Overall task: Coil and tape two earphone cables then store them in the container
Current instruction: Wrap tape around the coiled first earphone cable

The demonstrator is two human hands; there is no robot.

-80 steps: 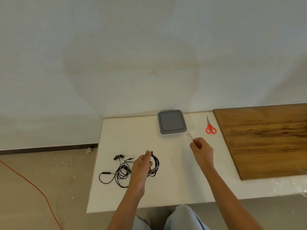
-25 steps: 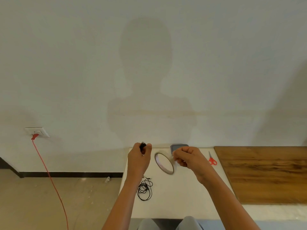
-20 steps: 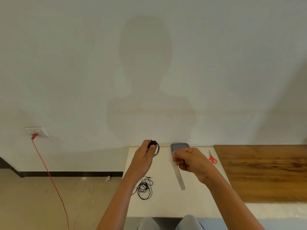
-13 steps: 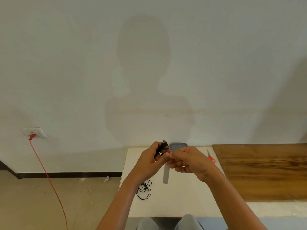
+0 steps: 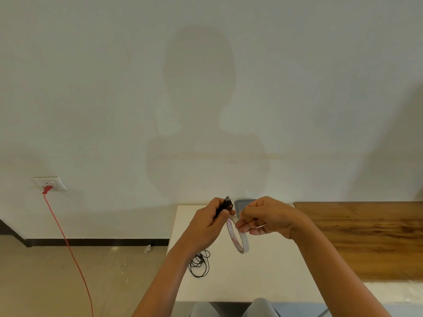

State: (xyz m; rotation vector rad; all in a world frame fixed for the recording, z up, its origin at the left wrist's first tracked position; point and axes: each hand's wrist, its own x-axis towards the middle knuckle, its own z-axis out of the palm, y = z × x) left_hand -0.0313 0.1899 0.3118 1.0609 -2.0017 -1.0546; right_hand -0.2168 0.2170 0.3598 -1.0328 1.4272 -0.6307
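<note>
My left hand grips a coiled black earphone cable, raised above the white table. My right hand is close beside it and pinches the tape end of a white tape roll, which hangs below both hands. A second black earphone cable lies loosely coiled on the table near my left forearm. The grey container sits at the table's far edge, mostly hidden behind my hands.
A wooden board covers the table's right side. A red cord runs from a wall socket down across the floor at left. The scissors are hidden behind my right hand.
Both hands rose from the table and came together. My right hand brought up the tape roll, which now hangs broadside under the hands; the camera tilted up toward the wall.
</note>
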